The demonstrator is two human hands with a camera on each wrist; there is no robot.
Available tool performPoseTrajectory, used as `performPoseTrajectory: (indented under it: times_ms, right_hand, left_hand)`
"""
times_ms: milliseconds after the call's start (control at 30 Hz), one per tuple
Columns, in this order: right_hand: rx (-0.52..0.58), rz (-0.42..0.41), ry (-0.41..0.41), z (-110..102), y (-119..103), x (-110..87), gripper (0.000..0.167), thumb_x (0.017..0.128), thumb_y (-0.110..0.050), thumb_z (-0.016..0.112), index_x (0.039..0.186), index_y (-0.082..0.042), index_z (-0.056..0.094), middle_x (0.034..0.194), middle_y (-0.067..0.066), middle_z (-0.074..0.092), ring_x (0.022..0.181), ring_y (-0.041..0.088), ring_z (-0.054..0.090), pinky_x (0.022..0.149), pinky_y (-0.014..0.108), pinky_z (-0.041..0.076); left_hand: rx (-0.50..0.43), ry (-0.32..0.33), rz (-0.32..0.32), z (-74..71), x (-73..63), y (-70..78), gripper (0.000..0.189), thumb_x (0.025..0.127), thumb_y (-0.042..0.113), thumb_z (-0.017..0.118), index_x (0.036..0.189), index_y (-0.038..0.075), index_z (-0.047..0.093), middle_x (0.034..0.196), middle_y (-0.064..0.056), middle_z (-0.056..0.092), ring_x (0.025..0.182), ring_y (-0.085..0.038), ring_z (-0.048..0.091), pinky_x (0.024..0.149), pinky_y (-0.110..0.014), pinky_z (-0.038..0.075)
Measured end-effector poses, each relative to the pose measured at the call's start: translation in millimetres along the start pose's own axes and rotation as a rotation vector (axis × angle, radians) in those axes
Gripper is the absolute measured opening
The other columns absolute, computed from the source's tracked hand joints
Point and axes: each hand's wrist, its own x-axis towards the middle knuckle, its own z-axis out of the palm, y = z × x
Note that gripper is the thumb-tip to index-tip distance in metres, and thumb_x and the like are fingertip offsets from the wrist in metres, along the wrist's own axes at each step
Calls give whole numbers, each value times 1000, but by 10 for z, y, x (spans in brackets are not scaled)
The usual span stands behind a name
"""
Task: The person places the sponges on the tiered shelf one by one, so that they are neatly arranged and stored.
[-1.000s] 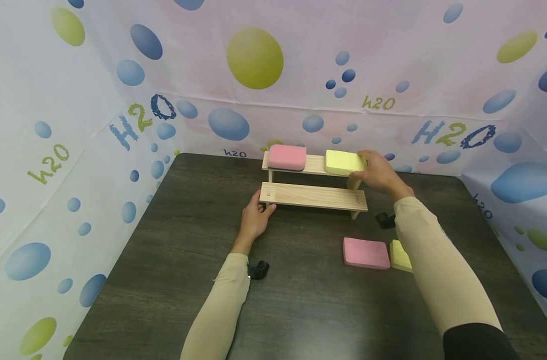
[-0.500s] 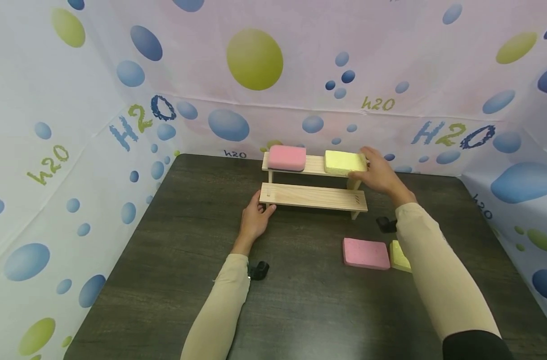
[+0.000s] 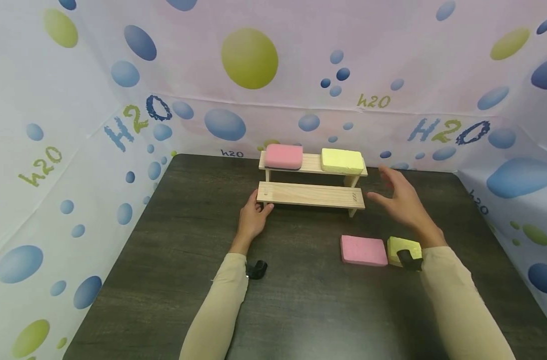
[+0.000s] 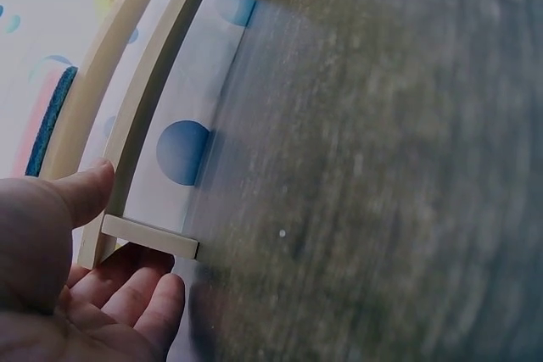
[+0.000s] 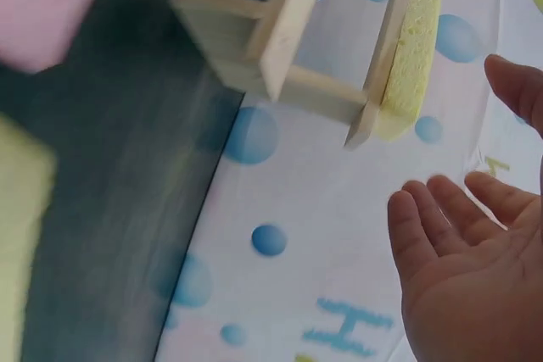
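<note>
Wooden two-tier shelf (image 3: 309,194) stands far on the table (image 3: 165,280), left end gripped by the left hand (image 3: 252,220). Its upper tier (image 3: 311,163) bears a pink sponge (image 3: 284,156) left, yellow sponge (image 3: 342,161) right. Just right is the right hand (image 3: 401,200), unclenched, free; nearer lie another pink sponge (image 3: 363,250) and second yellow sponge (image 3: 397,245).

Head view: worn high at the near side of the dark wood-grain table (image 3: 201,225), facing forward and down, set back enough to take in the left hand (image 3: 252,220), the right hand (image 3: 405,202) and the white bubble-printed wall sheet (image 3: 296,30). Left wrist view: close and canted, sighting along the two-tier shelf of pale wood (image 3: 311,194). Right wrist view: canted, facing the shelf's right end from farther off. I can trace the shelf through all three; head and right wrist share the yellow block-shaped sponge (image 5: 413,57) on its upper tier.
</note>
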Motion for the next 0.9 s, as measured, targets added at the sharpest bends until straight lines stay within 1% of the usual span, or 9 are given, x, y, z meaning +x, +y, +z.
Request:
performPoseTrajectory:
  times_ms: [167,200,367,467,567,667,733,900]
  right_hand:
    - [-20,-3,-18,-26,189,-414,85,90,-37,68,154,-4,22,152,28,30,134,51,35,103,67,33]
    - [-32,3,-25,-31,230,-496,87,90,-39,68,154,-4,21,152,29,30,133,52,35,102,69,33]
    - [-79,46,-47,-46,472,-887,90,87,-36,73,153,-2,22,148,34,31,129,56,36,96,72,34]
    - [-94,72,-52,-46,630,-1076,91,84,-34,75,151,0,24,146,35,32,127,58,36,92,73,35]
    - [-96,99,-62,-37,767,-1204,94,82,-36,78,151,0,25,146,36,31,127,59,34,89,74,34]
    - [-105,114,-69,-22,877,-1287,97,79,-36,80,150,1,26,146,38,31,127,60,33,89,74,34]
    - [-106,116,-70,-11,935,-1328,99,77,-35,82,150,2,27,145,39,31,126,61,33,89,74,33]
    - [-117,114,-62,18,1040,-1384,100,75,-34,83,149,4,27,143,40,32,119,60,39,86,72,37]
  left_hand:
    - [6,3,10,1,5,12,71,94,33,63,153,12,29,149,-17,44,129,-36,53,104,-46,48]
    - [8,4,12,4,5,11,71,94,33,63,153,12,29,149,-17,44,129,-36,53,104,-46,48]
    - [9,-7,7,17,5,-8,71,95,33,63,153,14,28,150,-16,43,130,-35,52,104,-46,47]
    - [11,-8,3,24,8,-28,72,94,34,63,154,14,28,150,-17,44,129,-35,52,104,-46,47]
    - [12,2,7,31,15,-39,71,94,34,63,153,14,28,149,-17,45,129,-35,53,104,-46,48]
    - [14,6,12,32,19,-43,71,94,34,64,153,14,29,148,-17,46,128,-35,54,104,-45,48]
    - [16,3,11,29,18,-41,71,94,34,64,153,15,29,148,-17,46,128,-34,54,104,-45,48]
    - [16,4,15,27,18,-35,71,94,33,64,153,15,29,149,-16,45,128,-34,54,104,-45,48]
